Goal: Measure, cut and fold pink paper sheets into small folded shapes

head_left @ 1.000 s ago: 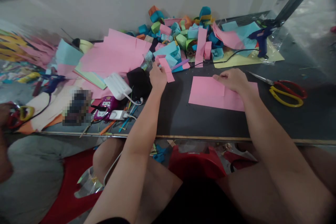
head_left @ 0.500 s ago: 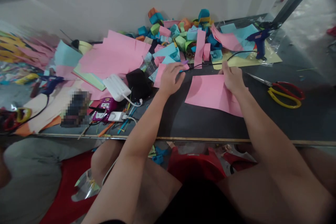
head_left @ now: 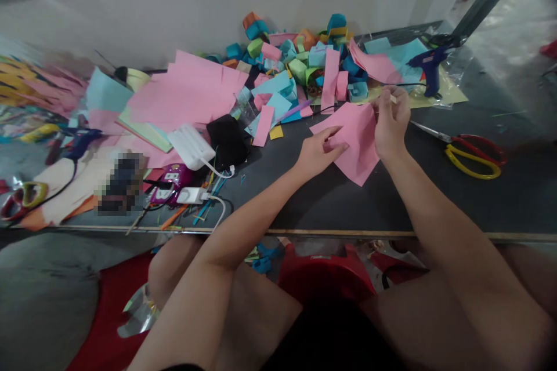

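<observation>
A pink paper sheet (head_left: 354, 148) is partly raised off the dark tabletop, bent and tilted, one corner pointing toward me. My right hand (head_left: 391, 122) is closed at its upper right edge, pinching the paper. Something small and pale shows between those fingers, too small to name. Over the sheet's left part is my left hand (head_left: 319, 153), thumb and fingers apart; whether it presses on the paper I cannot tell. A purple pen (head_left: 298, 109) lies beyond the left hand, among pink and blue paper pieces. Scissors (head_left: 472, 153) with red and yellow handles rest to the right.
Folded coloured paper pieces (head_left: 300, 66) are heaped by the wall. A blue glue gun (head_left: 430, 69) lies at the back right, another glue gun (head_left: 82, 142) at the left. Nearer are a white power bank (head_left: 190, 145), a black pouch (head_left: 227, 140) and a purple power strip (head_left: 172, 185).
My left hand has moved right and nearer me, from beside the purple pen to the pink sheet. My right hand has risen slightly, and the sheet has turned and bent.
</observation>
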`<state>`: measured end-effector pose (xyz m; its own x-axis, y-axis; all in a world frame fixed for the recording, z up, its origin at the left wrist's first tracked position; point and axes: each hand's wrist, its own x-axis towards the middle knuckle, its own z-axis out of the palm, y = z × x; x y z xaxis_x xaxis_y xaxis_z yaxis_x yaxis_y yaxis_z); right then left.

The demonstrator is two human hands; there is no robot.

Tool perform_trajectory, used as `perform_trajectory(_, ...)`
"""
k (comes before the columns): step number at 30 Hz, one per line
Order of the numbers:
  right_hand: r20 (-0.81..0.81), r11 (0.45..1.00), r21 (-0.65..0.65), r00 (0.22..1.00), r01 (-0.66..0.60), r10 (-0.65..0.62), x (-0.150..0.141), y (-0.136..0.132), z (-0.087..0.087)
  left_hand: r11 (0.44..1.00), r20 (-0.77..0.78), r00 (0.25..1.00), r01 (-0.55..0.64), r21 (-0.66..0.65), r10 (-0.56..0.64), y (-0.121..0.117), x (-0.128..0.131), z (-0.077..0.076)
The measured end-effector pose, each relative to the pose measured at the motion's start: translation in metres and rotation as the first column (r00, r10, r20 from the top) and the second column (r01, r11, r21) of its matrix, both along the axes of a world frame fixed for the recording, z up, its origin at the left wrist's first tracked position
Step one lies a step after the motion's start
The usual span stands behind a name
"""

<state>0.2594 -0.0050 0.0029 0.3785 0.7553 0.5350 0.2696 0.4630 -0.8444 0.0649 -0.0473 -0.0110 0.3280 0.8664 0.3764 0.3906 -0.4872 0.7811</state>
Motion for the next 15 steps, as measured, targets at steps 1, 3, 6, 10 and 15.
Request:
perform_trajectory(1,0.009,0.996,0.028,0.997,-0.079,0.079,0.000,-0.001,0.002,1.000,0.036,0.999,-0.021,0.014,0.020,0.002,-0.003,0.000)
perform_trajectory(3,0.049,0.979,0.053,0.980,-0.196,0.193,0.000,-0.002,0.005,0.997,0.121,0.992,-0.052,0.049,0.046,0.005,-0.009,0.000)
perform_trajectory(6,0.127,0.966,0.072,0.963,-0.247,0.237,0.003,-0.002,0.004,0.988,0.233,0.972,-0.074,0.139,0.040,0.010,-0.014,0.000)
perform_trajectory(10,0.214,0.970,0.117,0.959,-0.213,0.185,0.006,-0.001,0.003,0.913,0.242,0.970,-0.099,0.396,0.000,0.014,-0.017,0.006)
perform_trajectory(15,0.324,0.973,0.160,0.940,-0.169,0.109,0.004,-0.012,0.014,0.727,0.138,0.990,-0.120,0.676,0.035,0.017,-0.024,0.014)
